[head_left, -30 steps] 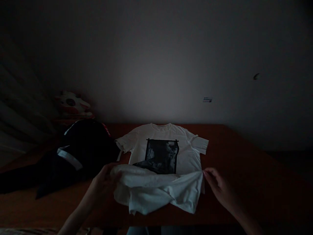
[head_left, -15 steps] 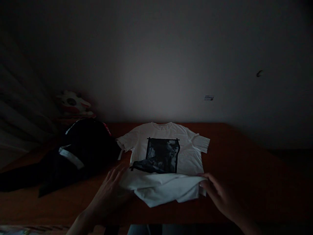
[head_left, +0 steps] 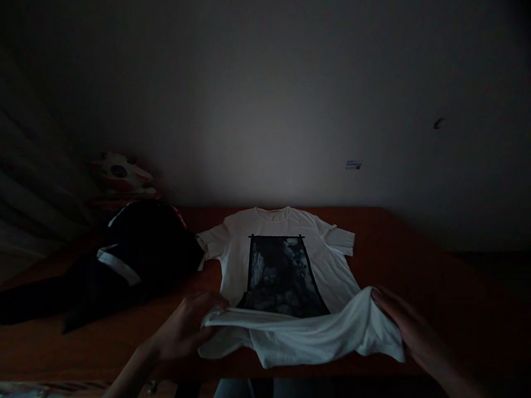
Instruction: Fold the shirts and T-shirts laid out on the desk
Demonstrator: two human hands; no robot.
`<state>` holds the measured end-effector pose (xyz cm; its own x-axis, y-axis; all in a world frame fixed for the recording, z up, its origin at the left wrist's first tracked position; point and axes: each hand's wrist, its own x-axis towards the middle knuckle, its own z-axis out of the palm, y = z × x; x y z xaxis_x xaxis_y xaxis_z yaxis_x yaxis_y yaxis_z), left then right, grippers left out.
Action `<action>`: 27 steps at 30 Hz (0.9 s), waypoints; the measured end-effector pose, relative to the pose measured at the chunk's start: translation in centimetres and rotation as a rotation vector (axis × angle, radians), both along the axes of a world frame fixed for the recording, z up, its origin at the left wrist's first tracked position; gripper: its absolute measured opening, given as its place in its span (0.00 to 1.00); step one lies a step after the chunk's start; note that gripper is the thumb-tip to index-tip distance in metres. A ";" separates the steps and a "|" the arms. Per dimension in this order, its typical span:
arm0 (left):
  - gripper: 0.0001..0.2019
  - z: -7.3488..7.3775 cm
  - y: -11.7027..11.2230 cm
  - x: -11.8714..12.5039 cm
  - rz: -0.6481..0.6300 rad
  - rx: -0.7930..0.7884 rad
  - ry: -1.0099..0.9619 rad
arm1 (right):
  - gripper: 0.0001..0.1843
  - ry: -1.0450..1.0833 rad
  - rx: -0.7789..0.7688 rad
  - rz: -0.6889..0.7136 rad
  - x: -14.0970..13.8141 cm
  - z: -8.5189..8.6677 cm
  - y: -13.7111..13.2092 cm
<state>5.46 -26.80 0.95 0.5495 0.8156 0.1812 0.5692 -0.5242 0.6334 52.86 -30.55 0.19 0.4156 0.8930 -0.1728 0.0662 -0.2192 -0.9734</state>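
A white T-shirt (head_left: 236, 237) with a dark printed picture on its chest lies face up, its collar toward the wall. Its near, lower part is lifted and bunched between my hands. My left hand (head_left: 188, 326) is closed on the left side of the hem, the fingers partly blurred. On the right, my right hand (head_left: 398, 315) grips the other side of the hem, thumb on top, pulling a raised peak of cloth. The hem droops in folds over the table's near part.
The shirt lies on a reddish-brown wooden table (head_left: 385, 254). To its left is a heap of black clothing (head_left: 153, 249) with white stripes, touching the left sleeve. Behind that sits a cow-like plush toy (head_left: 124, 171). A pale wall (head_left: 265, 121) rises at the table's back.
Both hands have come nearer to me, the right also outward to the right. The hem is stretched wider, and the print, folded before at its lower left, lies flatter.
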 end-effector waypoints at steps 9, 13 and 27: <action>0.21 -1.4 4.4 1.7 0.414 0.001 -0.155 | 0.32 -0.050 -0.111 0.298 0.8 0.3 2.8; 0.24 -2.2 6.3 2.8 0.481 0.102 -0.189 | 0.39 -0.248 0.114 0.064 0.4 -1.2 6.1; 0.25 -3.8 3.2 1.4 0.252 0.070 0.228 | 0.33 -0.941 0.369 0.526 0.7 -4.8 4.5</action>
<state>6.85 -23.56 -2.80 0.3649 0.9209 0.1371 0.8089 -0.3865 0.4429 53.60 -26.00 -4.61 -0.1997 0.9264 0.3193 0.8034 0.3414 -0.4878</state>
